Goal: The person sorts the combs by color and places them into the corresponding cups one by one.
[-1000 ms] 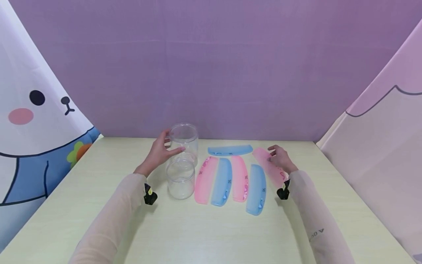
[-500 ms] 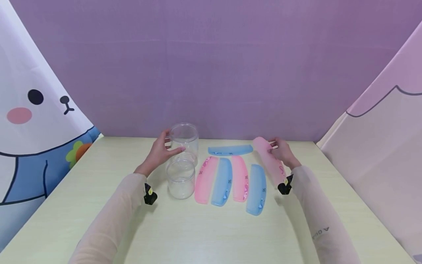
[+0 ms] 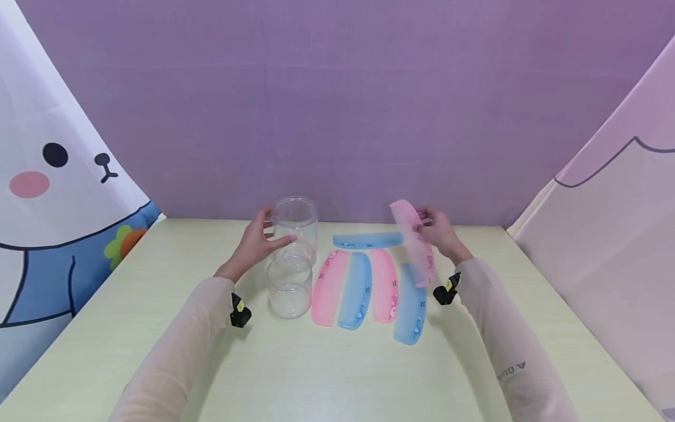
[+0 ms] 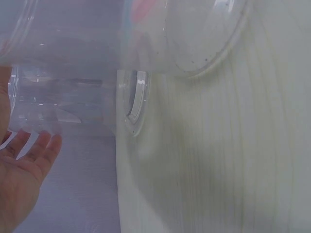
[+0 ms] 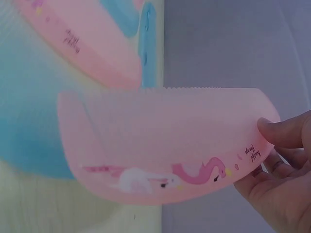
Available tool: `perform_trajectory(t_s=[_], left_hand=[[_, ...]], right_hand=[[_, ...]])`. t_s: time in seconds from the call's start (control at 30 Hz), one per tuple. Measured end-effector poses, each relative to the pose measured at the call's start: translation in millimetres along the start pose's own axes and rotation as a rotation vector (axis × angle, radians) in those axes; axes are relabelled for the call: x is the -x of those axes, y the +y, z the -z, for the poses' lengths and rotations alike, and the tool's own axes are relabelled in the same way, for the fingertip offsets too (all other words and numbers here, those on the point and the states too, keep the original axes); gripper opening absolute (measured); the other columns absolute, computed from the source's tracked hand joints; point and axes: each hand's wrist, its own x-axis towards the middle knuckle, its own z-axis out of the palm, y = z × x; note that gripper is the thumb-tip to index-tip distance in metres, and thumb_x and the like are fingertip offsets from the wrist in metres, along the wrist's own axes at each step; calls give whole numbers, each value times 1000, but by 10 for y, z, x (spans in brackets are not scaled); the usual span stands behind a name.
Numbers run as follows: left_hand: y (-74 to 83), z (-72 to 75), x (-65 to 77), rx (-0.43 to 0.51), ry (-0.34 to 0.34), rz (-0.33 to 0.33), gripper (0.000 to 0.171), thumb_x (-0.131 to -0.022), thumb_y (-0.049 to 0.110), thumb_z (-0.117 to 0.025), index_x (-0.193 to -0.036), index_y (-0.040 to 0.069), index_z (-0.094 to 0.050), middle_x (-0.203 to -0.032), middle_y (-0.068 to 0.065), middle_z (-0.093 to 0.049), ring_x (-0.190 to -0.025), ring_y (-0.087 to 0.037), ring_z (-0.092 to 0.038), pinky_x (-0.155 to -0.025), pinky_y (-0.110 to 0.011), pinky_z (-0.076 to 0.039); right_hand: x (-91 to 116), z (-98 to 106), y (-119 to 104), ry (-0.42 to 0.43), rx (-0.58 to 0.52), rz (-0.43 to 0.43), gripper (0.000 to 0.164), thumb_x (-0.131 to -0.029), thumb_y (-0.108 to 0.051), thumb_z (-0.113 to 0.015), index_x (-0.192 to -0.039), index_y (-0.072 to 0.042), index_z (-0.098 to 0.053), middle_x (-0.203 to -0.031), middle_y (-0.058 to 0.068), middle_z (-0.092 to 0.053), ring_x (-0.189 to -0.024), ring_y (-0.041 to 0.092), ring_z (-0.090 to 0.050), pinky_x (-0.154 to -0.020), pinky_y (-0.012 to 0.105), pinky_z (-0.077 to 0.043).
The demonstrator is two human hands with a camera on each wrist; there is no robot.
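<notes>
My right hand (image 3: 440, 231) pinches a pink comb (image 3: 420, 258) near its far end, thumb on one face and fingers on the other. The comb is raised and tilted above the right-hand blue comb (image 3: 409, 319); flamingo prints show along its back in the right wrist view. On the left, my left hand (image 3: 255, 245) holds a tall clear jar (image 3: 306, 225) at the back, thumb on the near side and fingers on the far left side. A second clear jar (image 3: 289, 296) stands in front of it, partly overlapping it in view.
Between the jars and my right hand lie a pink comb (image 3: 329, 287), a blue comb (image 3: 354, 290) and another pink comb (image 3: 384, 284), side by side. Behind them a blue comb (image 3: 367, 240) lies crosswise. A purple cloth (image 3: 337, 117) hangs at the table's (image 3: 337, 375) back edge.
My right hand has lifted the pink comb off the table, tilted it up and carried it leftward over the right-hand blue comb. The left hand and both jars have stayed in place.
</notes>
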Motion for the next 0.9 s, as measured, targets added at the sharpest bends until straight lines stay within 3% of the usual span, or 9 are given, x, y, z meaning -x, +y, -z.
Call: perform_trajectory(t_s=[0.37,0.7,0.9], left_hand=[[8,3,-2,-7,-4,2,93,-71,38,-76,-141,8,-22,-140,-15,-36,-123,-36,-44,-96,-47,-46],[13,8,11,-5,-12,3,94,-72,38,-75,-142,8,-20,-141,-16,-35,-123,-37,-43,-96,-47,-47],[12,13,5,-6,-14,13,96,-71,41,-75,-142,7,-20,-142,-16,-34,-123,-37,-43,-96,-46,-47]], right_hand=[[-66,-253,-283,-26,-99,62,43,-86,4,-51,-128,3,-41,-115,21,-48,-96,31,-52,-73,23,-50],[-115,-488,-607,-20,-210,77,47,-85,4,-51,-130,0,-38,-119,20,-47,-103,32,-50,-91,40,-49],[-159,-603,-776,7,-278,122,47,-85,4,-51,-129,-2,-39,-117,18,-48,-99,31,-51,-91,43,-49]])
